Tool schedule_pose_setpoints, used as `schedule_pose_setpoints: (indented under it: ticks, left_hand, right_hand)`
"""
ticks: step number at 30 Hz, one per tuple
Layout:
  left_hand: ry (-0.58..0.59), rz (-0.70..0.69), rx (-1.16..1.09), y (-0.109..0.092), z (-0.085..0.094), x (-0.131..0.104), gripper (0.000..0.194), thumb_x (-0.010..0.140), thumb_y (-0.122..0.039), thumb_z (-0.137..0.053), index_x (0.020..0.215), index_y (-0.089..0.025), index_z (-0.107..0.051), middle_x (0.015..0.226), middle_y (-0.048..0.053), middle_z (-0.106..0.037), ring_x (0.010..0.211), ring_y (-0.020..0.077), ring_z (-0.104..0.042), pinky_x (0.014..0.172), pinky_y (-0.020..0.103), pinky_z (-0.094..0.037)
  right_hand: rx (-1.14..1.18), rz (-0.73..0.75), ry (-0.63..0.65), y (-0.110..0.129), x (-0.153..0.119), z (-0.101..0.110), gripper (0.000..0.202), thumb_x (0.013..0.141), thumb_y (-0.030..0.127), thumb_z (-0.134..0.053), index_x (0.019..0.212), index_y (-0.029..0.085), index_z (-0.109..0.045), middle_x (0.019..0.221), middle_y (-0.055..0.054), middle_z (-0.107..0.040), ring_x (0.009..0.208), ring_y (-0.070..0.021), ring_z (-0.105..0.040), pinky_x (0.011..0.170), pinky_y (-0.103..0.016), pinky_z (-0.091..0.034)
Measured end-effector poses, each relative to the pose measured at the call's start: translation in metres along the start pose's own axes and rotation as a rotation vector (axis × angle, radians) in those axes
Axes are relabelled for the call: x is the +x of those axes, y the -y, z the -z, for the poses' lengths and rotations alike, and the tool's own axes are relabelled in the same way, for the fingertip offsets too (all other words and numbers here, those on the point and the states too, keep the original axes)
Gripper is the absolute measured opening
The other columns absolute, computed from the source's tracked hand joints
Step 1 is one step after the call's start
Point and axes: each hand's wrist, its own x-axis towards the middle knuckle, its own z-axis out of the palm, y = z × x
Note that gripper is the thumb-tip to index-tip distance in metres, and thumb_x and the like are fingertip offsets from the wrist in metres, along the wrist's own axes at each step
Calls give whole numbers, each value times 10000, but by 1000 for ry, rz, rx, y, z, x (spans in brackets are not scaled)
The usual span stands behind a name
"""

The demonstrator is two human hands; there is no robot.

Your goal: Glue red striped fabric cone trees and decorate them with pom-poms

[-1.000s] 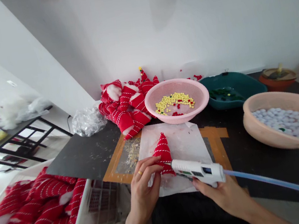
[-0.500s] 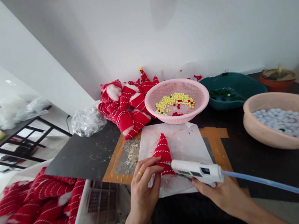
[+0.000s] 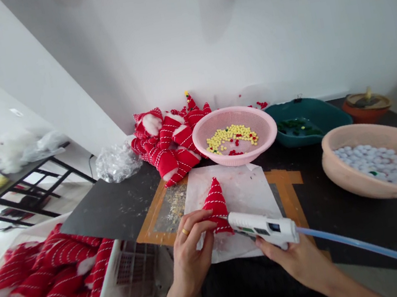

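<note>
On a white sheet of paper (image 3: 246, 196) lies a red cone-shaped cloth piece (image 3: 216, 204) with white stitched stripes, its tip pointing away from me. My left hand (image 3: 192, 243), a ring on one finger, grips its left lower edge between thumb and fingers. My right hand (image 3: 296, 259) is wrapped around a white glue gun (image 3: 263, 226). The gun's nozzle touches or nearly touches the cone's right side near its base; the exact contact is too small to tell. A long translucent bluish glue stick (image 3: 371, 250) runs out of the gun's back to the right.
Behind the paper stands a pink basket (image 3: 238, 158) of yellow and red pompoms. Right of it are a teal tray (image 3: 313, 104) and a peach basket (image 3: 371, 132) of white pompoms. Red striped cloth pieces (image 3: 171, 145) pile at back left; more fill a white crate (image 3: 109, 275). Crumpled plastic (image 3: 117, 163) lies nearby.
The camera view has shifted very slightly. Both hands, the glue gun and the red cone stay in nearly the same place.
</note>
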Motion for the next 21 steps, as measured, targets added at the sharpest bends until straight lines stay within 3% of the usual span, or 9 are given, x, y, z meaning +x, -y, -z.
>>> schedule_pose_setpoints:
  ticks: [9,21]
  left_hand:
    - [10,-65,29,3,0,3,296,895,26,-586,1031,-225,-661,1044,37,-717,1088,189,-616,967,341,-490]
    - [-9,-38,31,5,-2,2,258,906,-5,-581,1006,-226,-670,1035,38,-714,1046,181,-641,948,333,-501]
  right_hand:
    - [89,-42,-88,13,6,3,265,877,416,-612,723,203,-641,687,-30,-686,650,-193,-649,629,-279,-535]
    - [17,26,-63,11,33,1,229,870,401,-610,824,187,-679,753,-40,-688,743,-213,-645,744,-331,-533]
